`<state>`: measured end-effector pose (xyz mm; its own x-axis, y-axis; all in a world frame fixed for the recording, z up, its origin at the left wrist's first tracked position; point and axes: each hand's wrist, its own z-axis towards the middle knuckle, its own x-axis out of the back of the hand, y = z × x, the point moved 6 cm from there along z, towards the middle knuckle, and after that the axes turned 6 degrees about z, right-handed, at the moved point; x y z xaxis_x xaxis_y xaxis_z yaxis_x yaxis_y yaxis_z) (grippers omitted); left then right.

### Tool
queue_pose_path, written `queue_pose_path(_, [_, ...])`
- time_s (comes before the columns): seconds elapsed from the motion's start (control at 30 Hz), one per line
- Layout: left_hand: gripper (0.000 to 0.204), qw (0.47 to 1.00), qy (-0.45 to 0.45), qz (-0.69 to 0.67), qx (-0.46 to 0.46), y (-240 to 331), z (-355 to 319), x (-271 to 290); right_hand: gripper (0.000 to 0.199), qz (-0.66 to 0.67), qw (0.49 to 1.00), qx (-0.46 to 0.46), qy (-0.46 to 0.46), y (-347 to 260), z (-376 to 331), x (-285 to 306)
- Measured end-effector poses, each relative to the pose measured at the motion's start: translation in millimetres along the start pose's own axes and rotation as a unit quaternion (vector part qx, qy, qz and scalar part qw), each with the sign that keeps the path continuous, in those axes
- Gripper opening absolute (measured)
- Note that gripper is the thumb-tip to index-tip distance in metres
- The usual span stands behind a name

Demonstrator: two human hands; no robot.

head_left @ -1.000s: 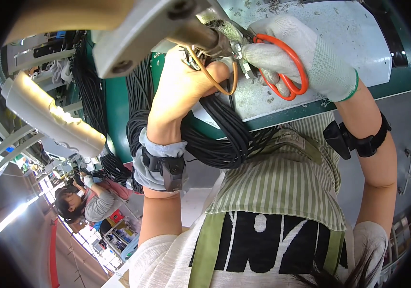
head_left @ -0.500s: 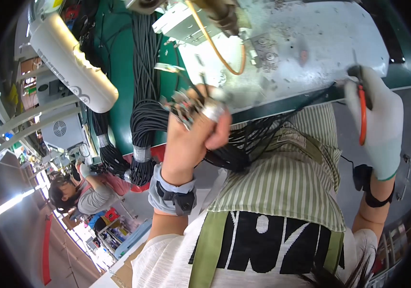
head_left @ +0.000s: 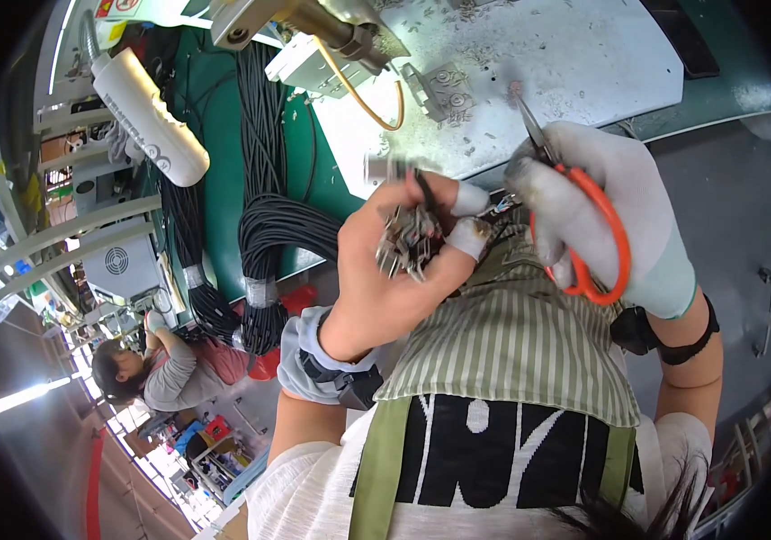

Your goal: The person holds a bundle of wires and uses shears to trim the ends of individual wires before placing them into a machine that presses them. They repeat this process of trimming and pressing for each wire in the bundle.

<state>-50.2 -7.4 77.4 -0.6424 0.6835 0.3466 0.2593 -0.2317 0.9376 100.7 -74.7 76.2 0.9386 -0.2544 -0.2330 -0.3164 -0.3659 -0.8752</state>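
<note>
Near the front edge of the workbench, my left hand (head_left: pixel 381 301), with white tape around thumb and finger, is closed around a bunch of cable ends with small metal connectors (head_left: pixel 408 238). Between its taped tips and my right hand lies a cable end with thin coloured wires (head_left: pixel 501 207). My right hand (head_left: pixel 642 193), in a white glove, grips orange-handled scissors (head_left: pixel 624 247), blades pointing up and away. Its fingertips are close to the wire end; whether they touch it I cannot tell. The rest of the held cables is mostly hidden behind my hands.
A pale metal plate (head_left: pixel 565 76) with scattered scraps covers the bench behind my hands. Above it stands a machine head (head_left: pixel 336 31) with an orange tube. Thick bundles of black cable (head_left: pixel 286 220) hang over the green bench at left, beside a lamp (head_left: pixel 152 117). Another person (head_left: pixel 170 369) sits farther left.
My right hand with the scissors has moved left to beside my left hand. My left hand has turned and shifted right, and a cable end with bared coloured wires now shows between them.
</note>
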Motion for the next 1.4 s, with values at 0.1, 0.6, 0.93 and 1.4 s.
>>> queue_pose_path(0.1, [0.023, 0.983, 0.001, 0.091, -0.16, 8.4, 5.3, -5.9, 0.021, 0.034, 0.996, -0.054, -0.061, 7.7, -4.7, 6.6])
queue_pose_path(0.6, [0.02, 0.987, -0.044, -0.077, 0.136, -11.4, 7.8, -10.4, 0.011, -0.376, 0.869, 0.318, 0.047, -9.2, -25.0, -4.0])
queue_pose_path(0.93, [0.022, 0.995, 0.04, -0.035, 0.08, -4.3, 13.2, -11.8, 0.012, -0.512, 0.789, 0.32, 0.118, 2.6, -36.2, -17.0])
queue_pose_path(1.4, [0.019, 0.999, -0.005, -0.017, -0.04, 6.6, 14.1, -6.6, 0.012, -0.276, 0.901, 0.324, 0.082, 13.5, -25.0, -18.6])
